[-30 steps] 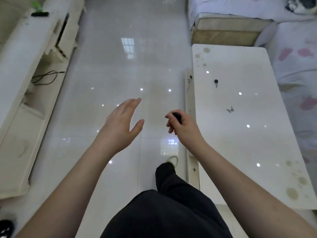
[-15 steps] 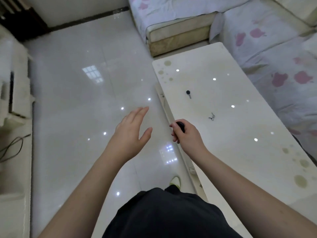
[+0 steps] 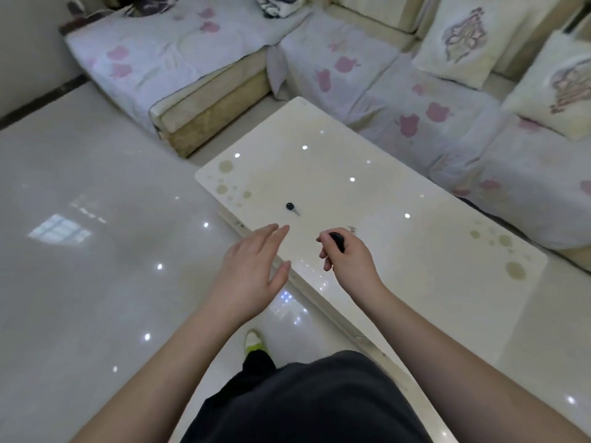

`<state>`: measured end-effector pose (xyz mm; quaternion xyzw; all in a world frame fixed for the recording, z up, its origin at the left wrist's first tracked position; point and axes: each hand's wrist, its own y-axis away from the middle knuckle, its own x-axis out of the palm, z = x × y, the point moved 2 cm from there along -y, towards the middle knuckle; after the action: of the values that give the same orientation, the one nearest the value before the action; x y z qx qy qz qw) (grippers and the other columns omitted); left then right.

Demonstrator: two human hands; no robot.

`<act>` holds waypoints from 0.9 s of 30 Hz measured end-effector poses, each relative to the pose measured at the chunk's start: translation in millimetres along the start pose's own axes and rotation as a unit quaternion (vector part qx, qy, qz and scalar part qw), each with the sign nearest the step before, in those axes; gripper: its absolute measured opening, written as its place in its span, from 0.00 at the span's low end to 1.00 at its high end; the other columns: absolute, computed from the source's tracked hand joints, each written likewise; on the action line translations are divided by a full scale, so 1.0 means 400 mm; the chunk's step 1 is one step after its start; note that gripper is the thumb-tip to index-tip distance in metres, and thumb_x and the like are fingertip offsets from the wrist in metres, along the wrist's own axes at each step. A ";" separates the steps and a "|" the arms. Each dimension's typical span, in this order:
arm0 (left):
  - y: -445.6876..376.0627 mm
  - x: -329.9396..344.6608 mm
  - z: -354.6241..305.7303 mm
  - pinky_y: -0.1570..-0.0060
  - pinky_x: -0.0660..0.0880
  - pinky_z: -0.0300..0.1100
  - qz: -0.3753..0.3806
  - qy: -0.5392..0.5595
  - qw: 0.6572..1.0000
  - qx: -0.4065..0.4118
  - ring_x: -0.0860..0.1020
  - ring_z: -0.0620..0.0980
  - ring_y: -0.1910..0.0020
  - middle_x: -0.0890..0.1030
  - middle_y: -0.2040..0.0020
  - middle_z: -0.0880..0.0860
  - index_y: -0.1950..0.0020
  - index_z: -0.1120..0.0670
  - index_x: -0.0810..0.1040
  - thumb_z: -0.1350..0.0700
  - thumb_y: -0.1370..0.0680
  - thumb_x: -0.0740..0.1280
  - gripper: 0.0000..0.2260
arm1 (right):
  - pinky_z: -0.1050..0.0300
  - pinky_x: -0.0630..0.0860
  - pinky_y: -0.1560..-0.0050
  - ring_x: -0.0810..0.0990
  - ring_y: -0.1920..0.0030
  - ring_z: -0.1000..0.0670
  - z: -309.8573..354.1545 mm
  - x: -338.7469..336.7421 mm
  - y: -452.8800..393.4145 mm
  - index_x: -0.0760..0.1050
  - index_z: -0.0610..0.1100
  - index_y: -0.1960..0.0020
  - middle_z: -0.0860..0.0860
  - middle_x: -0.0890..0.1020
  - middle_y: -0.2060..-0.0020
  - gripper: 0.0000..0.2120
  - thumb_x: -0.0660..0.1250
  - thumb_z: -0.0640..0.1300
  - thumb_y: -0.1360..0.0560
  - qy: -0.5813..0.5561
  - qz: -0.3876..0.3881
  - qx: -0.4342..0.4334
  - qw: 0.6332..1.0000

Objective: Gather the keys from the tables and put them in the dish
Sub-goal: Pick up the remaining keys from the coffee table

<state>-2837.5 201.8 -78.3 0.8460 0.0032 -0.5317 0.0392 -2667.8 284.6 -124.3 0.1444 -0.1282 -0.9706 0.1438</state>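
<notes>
A person in dark trousers stands at the near edge of a glossy cream bench (image 3: 367, 199), both bare forearms reaching forward over it. The right hand (image 3: 348, 260) is curled closed around a dark key head (image 3: 337, 240), the fingers (image 3: 323, 239) bent tightly about it; the left hand (image 3: 252, 270) hovers flat and open beside it, its fingers (image 3: 271, 233) spread loosely and holding nothing. On the bench top, just beyond the two hands, lies a single black-headed key (image 3: 291, 207), its metal blade pointing toward the right hand, with bare surface all around it. A small metallic object (image 3: 351, 230) shows just past the right hand's knuckles, partly hidden by them and too small to identify. Pale olive spots decorate the bench's far-left and near-right corners. A corner sofa (image 3: 415, 100) draped in a white cover with pink prints wraps the bench's far and right sides, two patterned cushions (image 3: 463, 36) propped on it. A light shoe (image 3: 254, 342) rests on the shiny tiled floor (image 3: 80, 251) between the arms.
</notes>
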 end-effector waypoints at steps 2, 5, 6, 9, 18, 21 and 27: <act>-0.042 -0.028 0.047 0.31 0.60 0.49 0.017 -0.017 0.999 0.048 0.63 0.51 0.26 0.65 0.24 0.52 0.23 0.50 0.60 0.48 0.20 0.60 0.26 | 0.71 0.70 0.69 0.75 0.73 0.55 0.019 0.035 -0.027 0.78 0.49 0.54 0.54 0.80 0.66 0.08 0.62 0.51 0.21 -0.010 -0.039 0.011 0.999; -0.115 -0.056 0.101 0.31 0.60 0.48 0.038 -0.033 0.994 0.101 0.63 0.51 0.26 0.66 0.25 0.52 0.23 0.51 0.61 0.49 0.20 0.60 0.25 | 0.71 0.69 0.68 0.76 0.73 0.55 0.038 0.066 -0.050 0.78 0.49 0.55 0.54 0.82 0.67 0.08 0.62 0.51 0.22 -0.023 -0.081 0.029 0.996; -0.140 -0.061 0.111 0.31 0.61 0.49 0.040 -0.032 0.992 0.114 0.63 0.51 0.27 0.66 0.25 0.52 0.23 0.51 0.62 0.49 0.20 0.60 0.25 | 0.72 0.69 0.68 0.76 0.73 0.55 0.042 0.068 -0.055 0.78 0.49 0.55 0.54 0.82 0.67 0.09 0.62 0.51 0.22 -0.026 -0.094 0.031 0.995; -0.216 -0.052 0.130 0.32 0.62 0.50 0.055 -0.025 0.988 0.141 0.64 0.51 0.27 0.67 0.26 0.53 0.24 0.52 0.62 0.48 0.19 0.59 0.24 | 0.72 0.69 0.69 0.76 0.73 0.55 0.040 0.059 -0.067 0.77 0.50 0.54 0.55 0.84 0.65 0.08 0.62 0.52 0.22 -0.038 -0.136 0.041 0.989; -0.448 0.043 0.136 0.32 0.64 0.52 0.120 -0.008 0.975 0.186 0.65 0.50 0.27 0.68 0.26 0.52 0.24 0.51 0.63 0.49 0.20 0.61 0.24 | 0.70 0.70 0.71 0.73 0.75 0.55 -0.044 -0.033 -0.154 0.76 0.50 0.57 0.56 0.81 0.71 0.09 0.64 0.53 0.23 -0.075 -0.221 0.104 0.967; -0.519 0.058 0.146 0.34 0.67 0.53 0.117 -0.013 0.975 0.189 0.67 0.51 0.28 0.70 0.28 0.52 0.25 0.52 0.65 0.51 0.21 0.63 0.24 | 0.70 0.70 0.70 0.73 0.75 0.55 -0.074 -0.055 -0.219 0.77 0.49 0.56 0.56 0.81 0.71 0.09 0.65 0.53 0.23 -0.085 -0.221 0.127 0.963; -0.638 0.128 0.201 0.36 0.69 0.55 0.146 -0.035 0.974 0.167 0.69 0.52 0.29 0.71 0.28 0.53 0.25 0.52 0.66 0.51 0.22 0.64 0.25 | 0.68 0.71 0.68 0.74 0.74 0.54 -0.103 -0.060 -0.362 0.77 0.50 0.55 0.54 0.82 0.69 0.08 0.65 0.53 0.24 -0.102 -0.194 0.129 0.967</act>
<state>-2899.4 448.6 -175.1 0.8129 -0.2111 -0.5422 -0.0253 -2667.8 417.6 -198.5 0.0844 -0.2353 -0.9648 -0.0810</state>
